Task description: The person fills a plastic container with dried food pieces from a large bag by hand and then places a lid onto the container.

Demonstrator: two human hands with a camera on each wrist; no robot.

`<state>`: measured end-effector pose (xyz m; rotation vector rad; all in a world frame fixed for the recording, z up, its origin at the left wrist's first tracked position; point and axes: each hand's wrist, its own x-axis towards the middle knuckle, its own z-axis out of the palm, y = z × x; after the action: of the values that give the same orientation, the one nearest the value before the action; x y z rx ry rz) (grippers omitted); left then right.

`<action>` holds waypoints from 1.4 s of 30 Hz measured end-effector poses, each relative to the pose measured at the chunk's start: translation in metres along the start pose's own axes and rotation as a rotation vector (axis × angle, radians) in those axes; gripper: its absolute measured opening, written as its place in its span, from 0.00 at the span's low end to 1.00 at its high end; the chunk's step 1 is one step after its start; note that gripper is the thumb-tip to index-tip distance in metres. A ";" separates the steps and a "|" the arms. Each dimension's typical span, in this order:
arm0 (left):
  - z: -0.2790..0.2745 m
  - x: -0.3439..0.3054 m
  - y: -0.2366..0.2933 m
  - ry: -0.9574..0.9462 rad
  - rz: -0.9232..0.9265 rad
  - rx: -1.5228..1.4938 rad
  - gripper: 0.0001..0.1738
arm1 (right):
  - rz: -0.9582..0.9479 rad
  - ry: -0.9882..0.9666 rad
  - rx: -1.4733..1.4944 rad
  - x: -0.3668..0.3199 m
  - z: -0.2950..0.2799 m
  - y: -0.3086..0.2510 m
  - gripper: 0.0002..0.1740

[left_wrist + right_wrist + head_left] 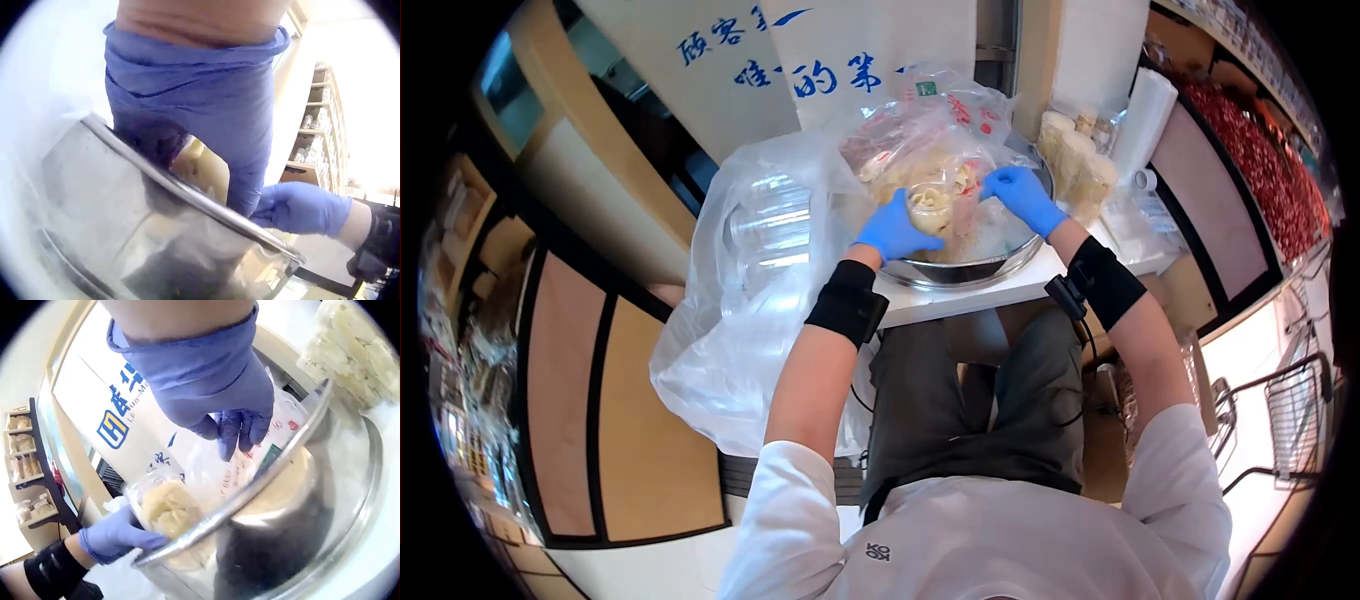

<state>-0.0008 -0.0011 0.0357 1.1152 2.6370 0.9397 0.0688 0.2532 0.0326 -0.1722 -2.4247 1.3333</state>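
My left hand point(892, 232), in a blue glove, grips a clear plastic tub point(930, 203) filled with pale yellow pieces over the metal basin point(970, 277). The right wrist view shows the tub point(167, 509) tilted, close to the basin's rim, with the left fingers along its side. My gloved right hand point(1022, 193) is over the basin's right side, beside a printed clear bag point(980, 112). Its fingers point(229, 440) hang down loosely bent, and nothing shows between them. More pale pieces point(892, 185) lie in the bag inside the basin.
Left of the basin, a large plastic sack point(745, 290) holds stacked clear tubs point(772, 225). Filled tubs point(1090, 180) stand to the right, near a white roll point(1148, 115). A white board point(880, 40) with blue writing rises behind the white table point(1020, 293).
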 end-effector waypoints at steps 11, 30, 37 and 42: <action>0.011 -0.004 -0.002 0.620 0.324 0.135 0.34 | -0.397 -0.144 -0.838 0.024 0.022 -0.048 0.08; 0.022 0.000 -0.003 0.605 0.208 0.116 0.25 | 0.021 -0.540 -0.999 0.076 0.046 -0.052 0.15; 0.026 0.001 -0.007 0.602 0.188 0.101 0.27 | 0.484 -0.556 -0.554 0.172 0.068 0.100 0.13; 0.025 0.003 -0.006 0.619 0.221 0.026 0.28 | 0.629 -0.298 -0.265 0.136 0.062 0.038 0.13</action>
<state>0.0022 0.0106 0.0128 1.3133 3.0341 1.5078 -0.0827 0.2626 0.0061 -0.9326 -2.9371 1.3310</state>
